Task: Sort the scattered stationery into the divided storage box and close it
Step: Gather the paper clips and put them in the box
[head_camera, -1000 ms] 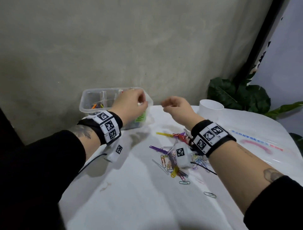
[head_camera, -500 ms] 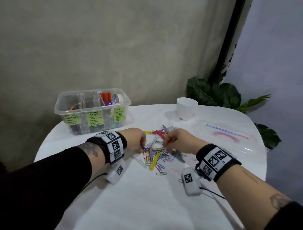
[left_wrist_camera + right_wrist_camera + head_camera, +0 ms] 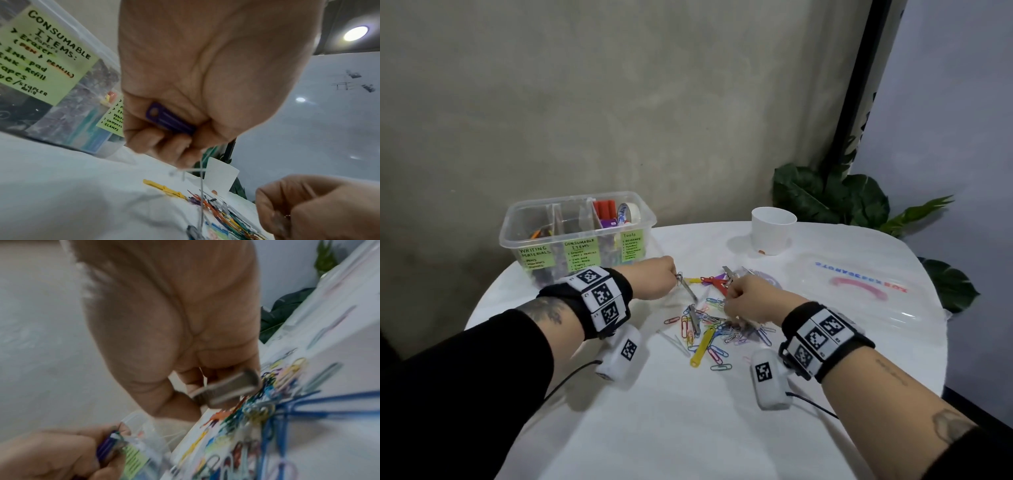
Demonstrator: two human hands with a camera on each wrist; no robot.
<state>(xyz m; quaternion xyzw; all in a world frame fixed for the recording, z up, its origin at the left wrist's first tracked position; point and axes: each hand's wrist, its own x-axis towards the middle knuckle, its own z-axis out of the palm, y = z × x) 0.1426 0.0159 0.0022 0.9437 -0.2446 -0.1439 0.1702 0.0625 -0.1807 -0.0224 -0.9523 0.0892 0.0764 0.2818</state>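
The clear divided storage box (image 3: 577, 236) stands open at the back left of the table, with green labels on its front. A pile of coloured paper clips (image 3: 714, 329) and plastic fastener strips lies in the middle of the table. My left hand (image 3: 674, 278) is at the pile's left edge, its curled fingers gripping a purple fastener strip (image 3: 169, 120), and a thin wire clip (image 3: 200, 183) hangs from them. At the pile's far side my right hand (image 3: 729, 295) pinches a grey metal clip (image 3: 228, 389).
The box's clear lid with a pink handle (image 3: 859, 287) lies flat at the right. A white cup (image 3: 774, 230) stands at the back, with a green plant (image 3: 832, 202) behind it. A yellow fastener strip (image 3: 702, 346) lies at the pile's near side.
Both hands came down from the box to the pile of clips. The left hand now holds a purple strip and the right a metal clip.
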